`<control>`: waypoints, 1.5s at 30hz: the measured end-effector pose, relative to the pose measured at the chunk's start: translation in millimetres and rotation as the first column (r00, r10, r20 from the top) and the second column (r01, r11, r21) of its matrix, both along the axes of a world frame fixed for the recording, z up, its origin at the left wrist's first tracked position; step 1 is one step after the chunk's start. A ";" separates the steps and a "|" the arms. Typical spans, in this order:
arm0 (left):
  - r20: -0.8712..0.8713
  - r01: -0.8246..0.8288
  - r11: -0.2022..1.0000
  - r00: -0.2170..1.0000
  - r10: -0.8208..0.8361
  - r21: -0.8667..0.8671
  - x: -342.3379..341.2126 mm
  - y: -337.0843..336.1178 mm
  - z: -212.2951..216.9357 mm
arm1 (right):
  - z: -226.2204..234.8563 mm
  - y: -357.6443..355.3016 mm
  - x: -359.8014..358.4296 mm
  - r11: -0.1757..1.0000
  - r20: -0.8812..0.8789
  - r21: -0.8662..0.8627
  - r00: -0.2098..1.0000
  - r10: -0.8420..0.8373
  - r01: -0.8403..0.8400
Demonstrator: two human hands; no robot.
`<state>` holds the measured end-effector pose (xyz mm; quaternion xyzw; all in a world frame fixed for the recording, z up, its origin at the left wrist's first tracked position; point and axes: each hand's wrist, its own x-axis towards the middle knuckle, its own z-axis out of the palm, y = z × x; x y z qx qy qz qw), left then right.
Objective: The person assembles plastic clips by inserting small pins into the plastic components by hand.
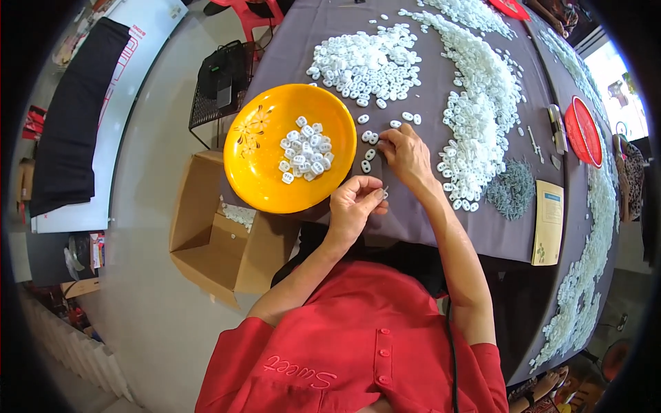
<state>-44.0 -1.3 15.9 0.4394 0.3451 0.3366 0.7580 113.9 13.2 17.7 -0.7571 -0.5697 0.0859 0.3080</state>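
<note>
My left hand (354, 208) is closed in a pinch near the table's front edge. A small whitish piece (385, 193) shows at its thumb and fingertips. My right hand (410, 157) reaches down to the dark grey tablecloth, fingers bent and tips together. It is beside a few white oval two-hole plastic pieces (366, 166); whether its fingertips hold one is hidden. Left of both hands, a yellow bowl (258, 180) with a flower pattern contains a small heap of white pieces (306, 151). A larger pile of oval pieces (368, 62) lies beyond my hands.
A long band of white pieces (475, 131) runs along my right. Past it are a grey-green heap of small parts (511, 189), a yellow booklet (547, 224) and a red basket (583, 131). An open cardboard box (206, 248) stands below the table's left edge.
</note>
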 end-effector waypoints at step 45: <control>-0.148 0.119 0.960 0.985 -0.083 0.255 16.9 -12.1 11.9 | 13.7 -101.7 -17.5 0.993 -0.906 0.046 0.422 -0.006 0.112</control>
